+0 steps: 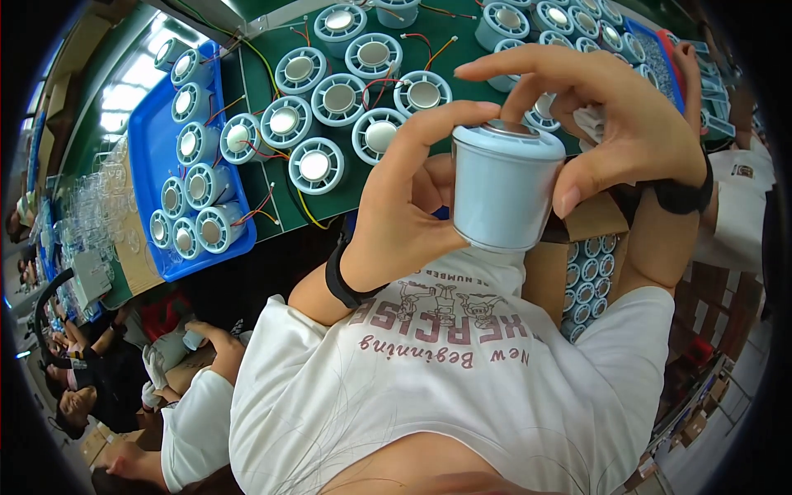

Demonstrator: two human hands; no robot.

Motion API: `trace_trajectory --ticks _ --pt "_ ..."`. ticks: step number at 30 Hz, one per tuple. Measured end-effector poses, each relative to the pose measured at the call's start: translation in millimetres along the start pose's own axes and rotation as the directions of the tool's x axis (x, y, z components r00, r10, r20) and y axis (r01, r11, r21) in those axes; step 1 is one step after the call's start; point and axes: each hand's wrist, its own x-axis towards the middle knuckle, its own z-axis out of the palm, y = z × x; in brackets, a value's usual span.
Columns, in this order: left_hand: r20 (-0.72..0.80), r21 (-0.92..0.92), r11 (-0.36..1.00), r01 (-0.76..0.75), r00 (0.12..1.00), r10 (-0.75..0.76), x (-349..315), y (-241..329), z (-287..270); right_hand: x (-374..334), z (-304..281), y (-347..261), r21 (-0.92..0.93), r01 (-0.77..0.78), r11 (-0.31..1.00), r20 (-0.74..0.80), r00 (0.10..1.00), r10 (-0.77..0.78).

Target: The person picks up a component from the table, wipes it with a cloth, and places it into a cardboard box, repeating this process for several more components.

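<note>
Held up in front of my chest is a pale blue cup-shaped housing (505,194), upright, with a round metal disc on its top. My left hand (404,186) closes on its left side, the index fingertip at the upper rim. My right hand (631,124) curls around the other side, thumb against the wall and fingers bent over the top; its index finger sticks out above. On the green bench behind stand several similar housings (339,99), ribbed rims and metal discs facing up, with thin red, black and yellow wires among them.
A blue tray (148,124) with more housings lies at the left bench edge, beside stacked clear plastic parts (91,206). An open carton (544,276) of blue-rimmed units sits to my right. Co-workers sit at lower left; one holds a pale blue piece (193,339). Another person's arm (690,87) is far right.
</note>
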Motion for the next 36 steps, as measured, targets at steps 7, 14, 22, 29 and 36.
trace_trajectory --ticks 7,14,22,29,36 --pt "-0.148 0.107 0.994 -0.016 0.988 0.032 -1.8 2.5 -6.2 -16.2 39.8 -12.2 -0.526 0.214 0.823 -0.34 0.834 -0.434" --pt "-0.151 0.218 0.968 -0.121 0.976 0.156 -0.2 7.0 -3.4 -24.8 63.1 1.2 -0.371 0.186 0.91 -0.506 0.781 -0.366" --pt "-0.12 0.382 0.9 -0.207 0.955 0.271 -3.7 12.1 -9.2 -20.6 77.5 19.1 -0.024 0.133 0.991 -0.491 0.862 -0.127" --pt "-0.031 0.547 0.788 -0.282 0.934 0.356 1.7 19.7 -8.4 0.1 91.9 23.5 -0.046 0.266 0.963 -0.554 0.795 -0.246" --pt "0.025 0.638 0.706 -0.308 0.924 0.38 2.2 18.2 -2.3 12.1 87.6 30.3 -0.11 0.26 0.959 -0.42 0.863 -0.282"
